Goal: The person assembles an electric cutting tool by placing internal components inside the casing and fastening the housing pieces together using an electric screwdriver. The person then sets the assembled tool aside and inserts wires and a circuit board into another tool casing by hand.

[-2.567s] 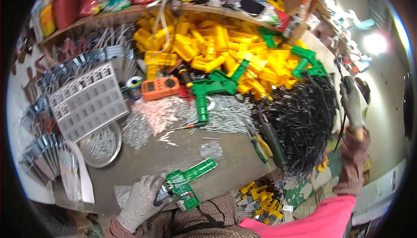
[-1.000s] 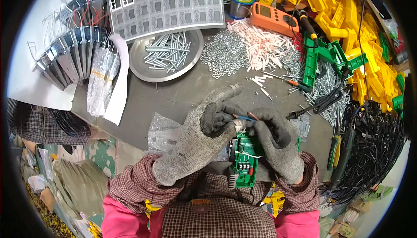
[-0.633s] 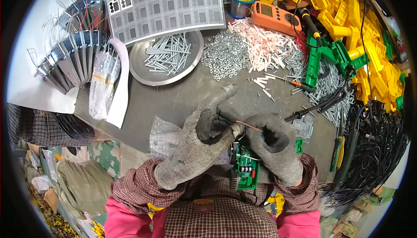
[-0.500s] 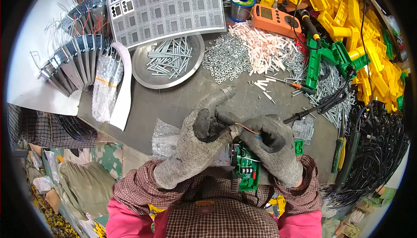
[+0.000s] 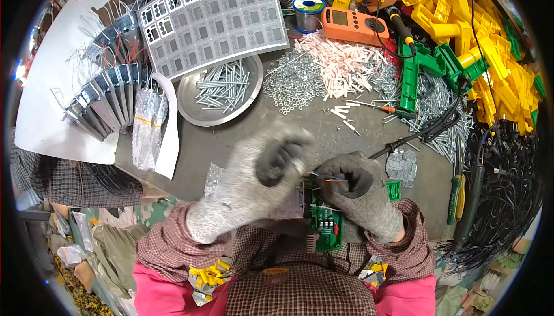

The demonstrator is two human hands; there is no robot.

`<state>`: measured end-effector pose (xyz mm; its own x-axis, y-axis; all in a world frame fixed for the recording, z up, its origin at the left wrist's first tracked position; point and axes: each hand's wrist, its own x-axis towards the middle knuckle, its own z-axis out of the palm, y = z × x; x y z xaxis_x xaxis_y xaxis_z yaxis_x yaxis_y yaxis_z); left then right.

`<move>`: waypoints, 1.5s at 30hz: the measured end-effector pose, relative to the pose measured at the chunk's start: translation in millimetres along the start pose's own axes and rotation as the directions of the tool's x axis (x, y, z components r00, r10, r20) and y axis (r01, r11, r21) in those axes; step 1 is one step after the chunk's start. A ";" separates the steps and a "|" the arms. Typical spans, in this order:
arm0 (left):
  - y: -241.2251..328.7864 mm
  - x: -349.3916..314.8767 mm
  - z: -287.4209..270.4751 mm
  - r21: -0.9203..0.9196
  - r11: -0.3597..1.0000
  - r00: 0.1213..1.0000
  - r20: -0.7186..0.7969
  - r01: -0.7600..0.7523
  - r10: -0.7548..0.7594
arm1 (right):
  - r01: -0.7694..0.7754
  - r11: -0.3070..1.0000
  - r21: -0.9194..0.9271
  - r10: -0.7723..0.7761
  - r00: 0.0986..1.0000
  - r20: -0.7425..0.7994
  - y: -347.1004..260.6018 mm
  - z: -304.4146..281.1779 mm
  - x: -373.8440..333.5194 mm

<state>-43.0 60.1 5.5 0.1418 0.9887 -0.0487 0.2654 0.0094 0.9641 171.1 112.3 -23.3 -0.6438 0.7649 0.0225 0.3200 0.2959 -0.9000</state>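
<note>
Both my hands wear grey gloves with dark fingertips and meet close to my chest. My right hand (image 5: 360, 198) pinches thin orange and blue wires (image 5: 329, 177) above a green circuit board (image 5: 326, 224). My left hand (image 5: 254, 180), blurred by motion, sits to the left of the board with its fingers curled by the wires' free end; whether it grips them or the board is unclear. The board lies between the two hands, partly hidden under them.
A round metal dish of screws (image 5: 222, 88), a grey panel sheet (image 5: 216, 19), heaps of nuts (image 5: 291, 79) and pale pink pieces (image 5: 346, 65), an orange meter (image 5: 353, 26), a solder reel (image 5: 307, 9), green (image 5: 412, 76) and yellow housings (image 5: 490, 45), black cables (image 5: 508, 189) and pliers (image 5: 454, 198) surround me.
My right hand reached up to the black cables, then came back to the green board. Since then both hands work the wires over the board; my left hand has just shifted and blurs.
</note>
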 end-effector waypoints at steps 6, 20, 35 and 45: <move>3.1 -0.8 -9.2 0.785 0.215 0.786 0.473 -0.581 0.398 | 0.027 1.000 -0.008 -0.027 1.000 0.003 1.1 -1.1 -3.8; 15.5 8.1 2.4 0.414 0.910 0.975 0.203 0.003 -0.095 | 0.087 0.996 0.012 -0.087 0.996 -0.035 -4.8 -5.0 -1.9; 17.6 8.4 -10.4 0.806 0.032 0.755 0.539 -0.592 0.373 | 0.056 0.998 0.043 -0.055 0.998 -0.014 -0.8 -7.1 -3.3; 23.8 10.5 -5.2 -0.023 0.794 0.730 0.409 0.608 -0.547 | 0.071 0.996 0.045 -0.071 0.997 -0.007 0.2 -6.7 -2.9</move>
<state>-40.2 71.5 29.2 0.3482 0.6558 -0.6698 0.2749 0.6117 0.7418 177.6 114.0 -20.6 -0.6601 0.7459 0.0893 0.2420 0.3237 -0.9147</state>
